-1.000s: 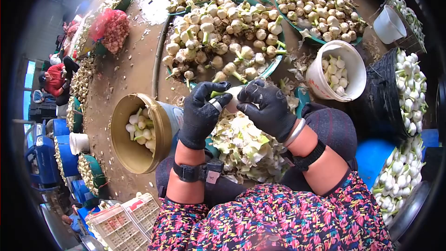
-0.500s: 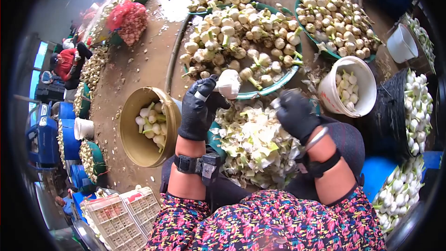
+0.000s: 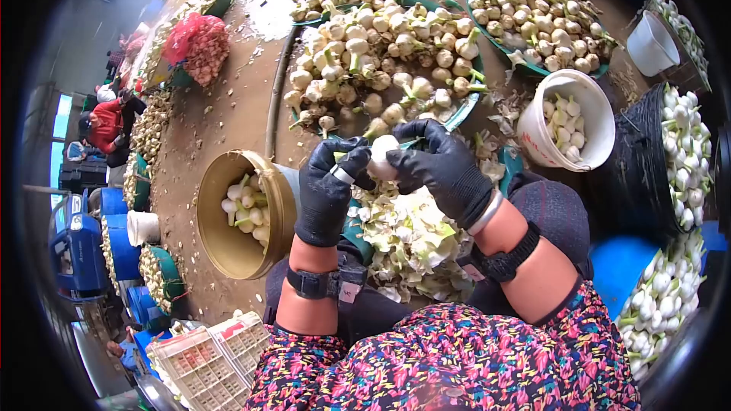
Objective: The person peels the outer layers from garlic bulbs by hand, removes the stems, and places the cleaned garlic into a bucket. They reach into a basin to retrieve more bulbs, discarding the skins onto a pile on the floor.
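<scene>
A whitish garlic bulb is held up in front of me between both black-gloved hands. My left hand is closed round its stem side, with a white band on one finger. From the other side my right hand pinches the bulb, thumb and fingertips against its skin. Below the hands lies a heap of pale garlic peelings, partly hidden by them. Just beyond them, a wide green basin bears many unpeeled bulbs with earthy skins.
At left stands a tan bucket with cleaned garlic; at right, a white bucket holds more. A black container with white bulbs is further right. Another basin sits behind. A red net sack and a person in red are at left.
My right hand has come left and up from over the peelings to the bulb and now grips it. The bulb, in my left hand, looks smoother and slightly lower.
</scene>
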Demonstrator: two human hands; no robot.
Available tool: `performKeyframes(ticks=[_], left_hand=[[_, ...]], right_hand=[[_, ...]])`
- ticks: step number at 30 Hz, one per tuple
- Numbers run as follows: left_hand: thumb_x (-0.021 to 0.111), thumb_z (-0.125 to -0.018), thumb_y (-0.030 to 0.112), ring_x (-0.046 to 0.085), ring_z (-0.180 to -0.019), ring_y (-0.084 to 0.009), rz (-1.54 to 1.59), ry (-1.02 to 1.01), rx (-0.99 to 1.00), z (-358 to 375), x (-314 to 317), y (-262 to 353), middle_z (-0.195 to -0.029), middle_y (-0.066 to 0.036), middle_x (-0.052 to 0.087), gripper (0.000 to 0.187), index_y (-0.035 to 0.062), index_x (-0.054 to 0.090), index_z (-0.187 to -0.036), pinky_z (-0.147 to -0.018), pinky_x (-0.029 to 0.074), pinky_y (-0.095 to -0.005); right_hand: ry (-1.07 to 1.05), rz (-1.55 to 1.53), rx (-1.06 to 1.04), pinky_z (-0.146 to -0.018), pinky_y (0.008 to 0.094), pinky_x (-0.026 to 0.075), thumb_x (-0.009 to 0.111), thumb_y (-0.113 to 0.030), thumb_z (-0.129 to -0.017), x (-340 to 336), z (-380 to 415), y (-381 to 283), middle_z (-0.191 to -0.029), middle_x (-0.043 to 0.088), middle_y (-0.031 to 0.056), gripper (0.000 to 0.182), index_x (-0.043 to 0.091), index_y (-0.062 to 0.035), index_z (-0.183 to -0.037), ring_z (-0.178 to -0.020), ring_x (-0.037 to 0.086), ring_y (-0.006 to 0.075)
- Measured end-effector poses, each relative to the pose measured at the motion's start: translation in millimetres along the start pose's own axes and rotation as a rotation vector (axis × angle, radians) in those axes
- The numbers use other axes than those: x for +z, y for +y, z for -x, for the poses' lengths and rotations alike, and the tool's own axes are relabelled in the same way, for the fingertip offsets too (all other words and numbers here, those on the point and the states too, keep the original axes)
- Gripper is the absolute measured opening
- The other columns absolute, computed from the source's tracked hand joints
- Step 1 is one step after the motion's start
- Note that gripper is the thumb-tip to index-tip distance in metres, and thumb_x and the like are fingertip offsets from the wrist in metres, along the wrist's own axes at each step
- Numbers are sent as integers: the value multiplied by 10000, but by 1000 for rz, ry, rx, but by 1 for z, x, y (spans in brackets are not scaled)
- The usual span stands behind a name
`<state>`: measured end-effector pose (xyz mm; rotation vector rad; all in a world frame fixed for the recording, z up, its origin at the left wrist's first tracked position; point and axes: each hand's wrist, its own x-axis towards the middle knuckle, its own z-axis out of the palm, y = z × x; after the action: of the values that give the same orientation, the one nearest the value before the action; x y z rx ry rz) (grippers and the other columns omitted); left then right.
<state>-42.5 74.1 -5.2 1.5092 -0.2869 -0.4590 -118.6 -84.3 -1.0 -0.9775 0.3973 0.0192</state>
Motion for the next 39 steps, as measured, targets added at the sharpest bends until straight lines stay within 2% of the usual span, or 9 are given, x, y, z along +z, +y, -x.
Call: performKeyframes(ticks=[3,4,9,13,19,24,29,34,39], left_hand=[[563,-848,134,597,-631,-155,-355,-31,475,-8,-8,-10,-867,-92,609,178,3,568,-968,-508,517,-292],[545,-859,204,604,-630,-186,367,59,-142,-10,-12,-4,-834,-103,603,237,7,563,-991,-490,523,-315],[541,-859,222,594,-615,-177,424,13,-168,-11,-23,-6,-878,-107,609,279,13,555,-1043,-519,524,-313],[587,-827,119,585,-748,-161,-312,346,274,-6,-93,44,-897,-73,616,201,2,593,-990,-648,493,-268],[618,-759,60,605,-786,-193,-1200,183,409,-27,-139,60,-841,-126,638,130,-6,643,-869,-729,463,-300],[613,-747,129,614,-872,-291,-1068,-223,146,-98,-47,-45,-911,-165,642,265,33,633,-992,-797,469,-348],[593,-749,292,571,-951,-375,-1375,-360,-62,-171,-74,-218,-1017,-212,602,596,119,412,-1289,-845,451,-425],[678,-681,285,596,-933,-325,-1471,-337,-209,-168,-61,-189,-1005,-183,622,515,117,565,-1155,-836,464,-399],[607,-777,101,619,-762,-164,-584,-321,-301,-141,-53,-105,-808,-87,659,208,-2,648,-953,-690,484,-281]], right_hand=[[46,-61,-289,-521,237,493,548,-45,-836,-22,-10,11,-845,574,38,169,539,-18,-1002,-666,559,91],[51,-273,-229,-516,239,493,534,-35,-834,-32,-6,4,-820,562,29,152,559,-25,-984,-661,551,95],[-144,144,-69,-489,266,475,584,-87,-799,-34,1,5,-713,616,77,84,617,-17,-831,-540,577,152],[-457,1275,-46,-743,422,468,603,-273,-725,-33,16,31,-842,622,195,257,635,-36,-821,-805,594,364],[-422,1154,10,-757,432,463,534,-138,-688,-21,26,6,-854,625,191,211,628,-70,-864,-834,589,373],[-329,1096,-265,-775,414,459,474,-46,-694,-36,21,39,-876,607,188,400,603,-93,-1069,-836,577,342],[-296,1168,-90,-607,449,435,555,-318,-771,-43,12,18,-703,582,184,264,605,-65,-719,-675,571,358],[-192,1081,-29,-685,440,450,546,-287,-754,-46,4,8,-788,601,189,284,605,-66,-922,-758,583,354],[64,1016,-159,-828,432,447,587,-236,-704,-40,0,12,-1069,547,276,628,407,-114,-1293,-950,552,407]])
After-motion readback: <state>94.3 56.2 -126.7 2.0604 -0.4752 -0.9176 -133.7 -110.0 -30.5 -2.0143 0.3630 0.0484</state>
